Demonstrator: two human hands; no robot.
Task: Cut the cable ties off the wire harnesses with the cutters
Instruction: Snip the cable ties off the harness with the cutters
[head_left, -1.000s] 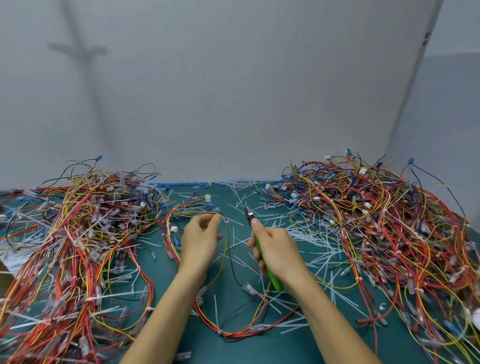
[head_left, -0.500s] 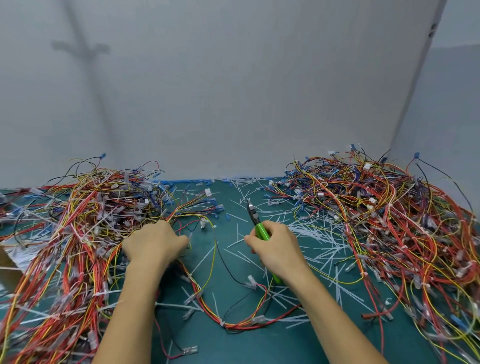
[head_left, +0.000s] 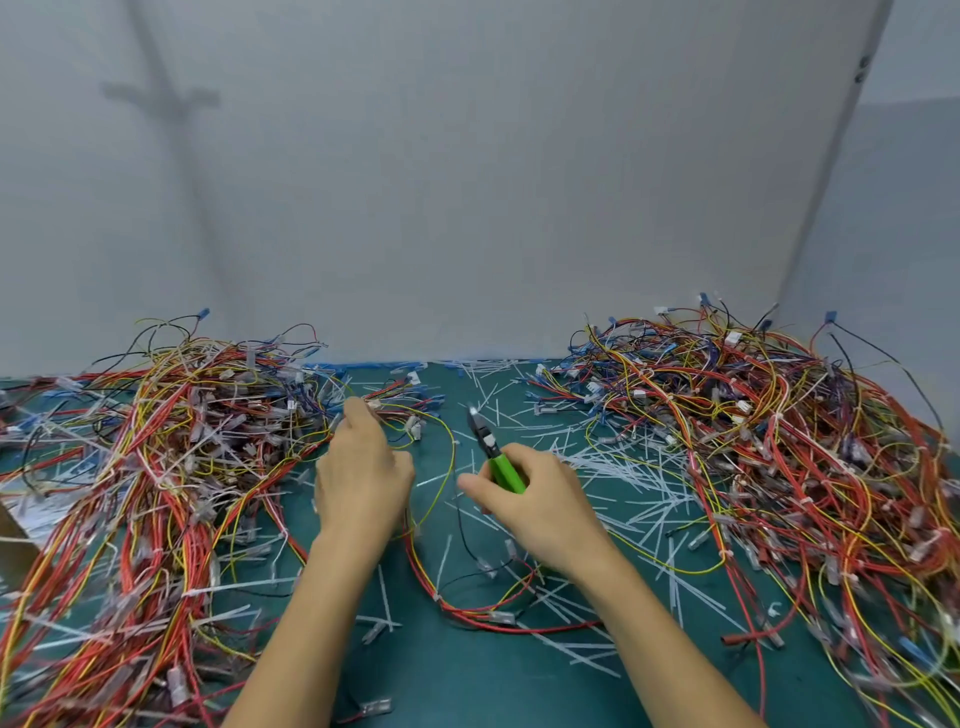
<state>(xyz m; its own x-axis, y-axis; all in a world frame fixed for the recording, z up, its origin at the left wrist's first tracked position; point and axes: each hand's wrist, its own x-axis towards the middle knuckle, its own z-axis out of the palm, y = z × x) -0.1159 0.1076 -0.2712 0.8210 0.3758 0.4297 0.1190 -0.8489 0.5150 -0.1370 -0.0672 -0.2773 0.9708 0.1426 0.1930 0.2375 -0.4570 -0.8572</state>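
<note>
1. Left hand (head_left: 363, 478), frame centre, lies on the harness (head_left: 423, 415); I cannot tell whether it grips.
2. Right hand (head_left: 535, 499) grips the green cutters (head_left: 491, 452), tips pointing to the upper left.
3. Left pile (head_left: 156, 467), right pile (head_left: 779, 441); cut ties (head_left: 623, 467) lie between.

Both bare forearms come in from the near edge. Left hand (head_left: 363, 470) is palm-down with the index finger stretched far, the rest hidden from here. Right hand (head_left: 535, 501) is curled round the cutters (head_left: 501, 467), thumb sticking out left.
</note>
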